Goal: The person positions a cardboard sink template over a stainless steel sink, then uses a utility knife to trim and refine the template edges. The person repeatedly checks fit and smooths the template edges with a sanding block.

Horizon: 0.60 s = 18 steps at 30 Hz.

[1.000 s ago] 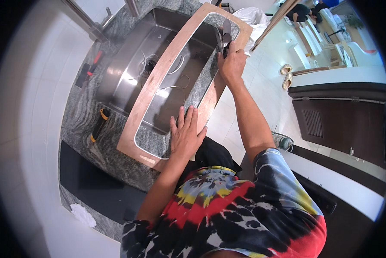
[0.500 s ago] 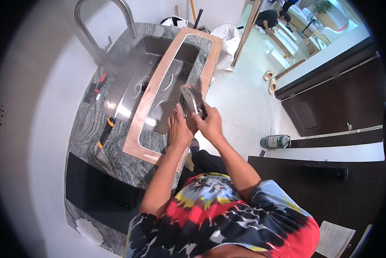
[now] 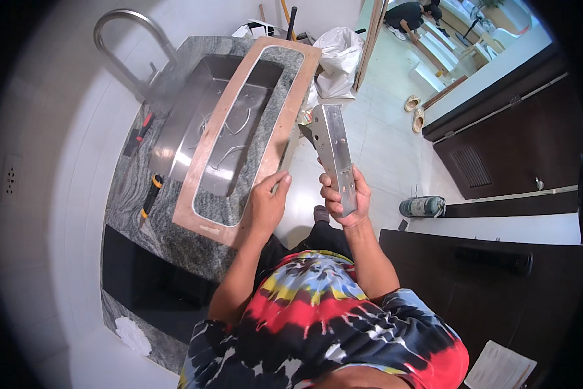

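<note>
A long silver metal bar [image 3: 335, 139] with small holes along its faces is held up in my right hand [image 3: 351, 194], whose fingers wrap round its lower end. A dark pointed piece [image 3: 306, 133] sticks out on its left side. My left hand [image 3: 267, 206] is closed at the near right edge of a thin wooden frame [image 3: 189, 206], its fingertips partly hidden. The frame has a long opening with rounded corners. It lies tilted across a steel sink [image 3: 194, 123] and the grey stone counter [image 3: 168, 227].
On the counter lie a yellow-black cutter knife [image 3: 152, 196], a red-handled tool [image 3: 146, 125] and a black panel [image 3: 152, 272]. A curved tap [image 3: 132, 16] stands behind the sink. White sacks [image 3: 339, 61], a green cylinder [image 3: 423, 207] and a crouching person [image 3: 405, 16] are beyond.
My right hand has moved right, away from the wooden frame, and turned the metal bar more upright. My left hand has dropped from open over the frame to close at its edge.
</note>
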Each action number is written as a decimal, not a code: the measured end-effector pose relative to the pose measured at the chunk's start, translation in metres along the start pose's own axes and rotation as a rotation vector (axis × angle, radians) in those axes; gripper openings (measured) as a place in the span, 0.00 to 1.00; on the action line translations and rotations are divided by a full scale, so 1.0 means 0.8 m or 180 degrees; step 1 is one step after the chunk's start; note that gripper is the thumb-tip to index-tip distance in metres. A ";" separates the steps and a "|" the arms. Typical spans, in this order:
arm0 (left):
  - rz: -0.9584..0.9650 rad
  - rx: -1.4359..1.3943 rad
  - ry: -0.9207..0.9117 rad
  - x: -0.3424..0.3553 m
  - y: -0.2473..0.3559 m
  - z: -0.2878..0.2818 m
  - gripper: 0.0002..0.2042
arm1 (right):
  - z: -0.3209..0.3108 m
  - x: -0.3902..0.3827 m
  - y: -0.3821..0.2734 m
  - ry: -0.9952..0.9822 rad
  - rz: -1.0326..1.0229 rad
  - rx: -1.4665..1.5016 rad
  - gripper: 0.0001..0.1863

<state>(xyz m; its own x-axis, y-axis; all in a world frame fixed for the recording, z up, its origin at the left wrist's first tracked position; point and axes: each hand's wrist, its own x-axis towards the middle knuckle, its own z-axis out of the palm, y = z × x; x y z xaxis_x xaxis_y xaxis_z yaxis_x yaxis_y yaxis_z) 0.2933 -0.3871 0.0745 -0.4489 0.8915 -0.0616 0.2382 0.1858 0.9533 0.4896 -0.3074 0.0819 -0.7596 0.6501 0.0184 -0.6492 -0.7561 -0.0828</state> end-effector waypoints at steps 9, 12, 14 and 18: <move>0.0475 0.0619 0.0333 0.009 0.043 0.072 0.15 | -0.057 -0.034 -0.120 -0.0395 0.0116 -0.0457 0.40; 0.0429 0.1390 0.1213 -0.010 0.003 0.033 0.14 | -0.025 -0.012 -0.155 0.0142 0.0201 -0.1622 0.37; 0.0104 0.1366 0.1773 -0.029 -0.026 0.005 0.15 | -0.005 0.025 -0.191 0.0334 0.0288 -0.3203 0.36; -0.0490 0.2038 0.2490 -0.075 -0.061 -0.038 0.17 | 0.025 0.124 -0.183 0.0120 -0.0023 -0.5945 0.38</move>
<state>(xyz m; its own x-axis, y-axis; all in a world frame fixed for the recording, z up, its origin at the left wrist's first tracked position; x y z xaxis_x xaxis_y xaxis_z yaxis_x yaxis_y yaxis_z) 0.2822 -0.4623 0.0410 -0.8954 0.3622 0.2590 0.4430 0.6660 0.6002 0.5086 -0.1337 0.1156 -0.7393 0.6734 0.0066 0.2450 0.2780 -0.9288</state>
